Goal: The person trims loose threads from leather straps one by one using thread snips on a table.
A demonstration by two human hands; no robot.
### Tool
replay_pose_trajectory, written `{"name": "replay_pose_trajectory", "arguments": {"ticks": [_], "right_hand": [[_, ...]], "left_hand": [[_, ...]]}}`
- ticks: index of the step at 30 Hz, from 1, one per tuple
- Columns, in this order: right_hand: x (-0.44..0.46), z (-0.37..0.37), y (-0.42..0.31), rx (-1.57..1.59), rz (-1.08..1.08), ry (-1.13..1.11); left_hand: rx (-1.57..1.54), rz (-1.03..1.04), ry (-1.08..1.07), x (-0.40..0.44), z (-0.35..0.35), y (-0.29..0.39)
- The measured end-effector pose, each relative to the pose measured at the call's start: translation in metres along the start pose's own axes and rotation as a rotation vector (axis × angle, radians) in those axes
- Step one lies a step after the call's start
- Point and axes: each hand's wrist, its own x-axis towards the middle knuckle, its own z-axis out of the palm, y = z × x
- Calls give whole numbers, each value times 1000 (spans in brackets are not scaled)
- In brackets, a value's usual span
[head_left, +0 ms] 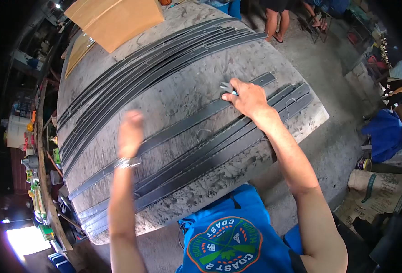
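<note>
My right hand (250,99) is closed around small thread snips (226,87), whose metal blades stick out past the fingers to the left. Under that hand runs a single black belt strap (178,122) with light stitching along its edges. My left hand (131,129) is just above the strap's left half, smeared by motion, so its fingers cannot be made out. A bracelet (127,163) circles the left wrist. Nearer to me lie several more black straps (201,164), side by side, with loose thread ends (292,107) curling off them.
A larger bundle of black straps (164,63) stretches across the far side of the worn grey table (164,107). Brown cardboard (119,22) stands at the back. Another person's legs (277,22) show beyond the table. Sacks (374,191) and a blue cloth (385,134) are at right.
</note>
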Motion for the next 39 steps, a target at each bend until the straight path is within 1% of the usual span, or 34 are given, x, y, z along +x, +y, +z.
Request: {"name": "replay_pose_trajectory", "arguments": {"ticks": [1, 2, 4, 6, 7, 8, 9, 11, 12, 15, 18, 19, 21, 22, 23, 24, 26, 29, 32, 33, 35, 36, 37, 39], "right_hand": [[2, 1, 0, -5, -4, 1], [0, 4, 1, -6, 2, -1], [-2, 3, 1, 35, 7, 9], [-3, 4, 1, 64, 15, 22], [-3, 7, 3, 75, 27, 37], [-2, 10, 6, 88, 37, 55], [0, 13, 10, 85, 47, 62], [-2, 8, 2, 103, 80, 31], [-3, 6, -2, 115, 97, 15], [-4, 17, -12, 46, 2, 47], [3, 22, -14, -110, -104, -1], [7, 24, -9, -111, -83, 63], [19, 3, 10, -96, 58, 240], [26, -6, 24, -120, 151, 303], [26, -16, 37, -98, 175, 321], [28, -19, 54, -125, 182, 305], [22, -24, 64, -147, 195, 160], [12, -17, 63, -162, 143, 162], [12, -16, 62, -157, 126, 174], [10, -14, 63, -153, 106, 185], [10, -14, 62, -160, 61, 212], [9, -16, 59, -161, 77, 196], [7, -20, 54, -162, 92, 181], [7, -22, 50, -160, 99, 166]], "left_hand": [[16, 89, 207, -7, -20, -72], [-105, -255, 92, -18, -62, -86], [-1, -63, 179, -38, -86, -91], [-56, -36, 91, -43, -81, -6], [-297, -61, 6, -40, -65, 16], [-299, -13, -6, -35, -49, 43], [-328, 143, 11, -27, -32, 66], [-452, 245, -26, -15, 6, 100], [-483, 244, -38, -10, 22, 114], [-504, 214, -64, 1, 55, 142], [-448, 170, -53, 3, 66, 152], [-430, 151, -57, 2, 66, 153], [-400, 141, -61, 0, 65, 156], [-385, 145, -57, -1, 64, 158], [-369, 151, -51, -1, 62, 159], [-346, 173, -62, -1, 60, 162], [-303, 218, -86, 3, 58, 167], [-263, 235, 83, 7, 76, 161], [-360, 1, 237, 21, 74, 125], [-329, -80, 231, 23, 62, 121], [-278, 34, 148, 19, 53, 129], [-252, 87, 108, 17, 49, 133], [-335, 200, 73, 17, 49, 142], [-287, 234, -23, 15, 48, 161]]}}
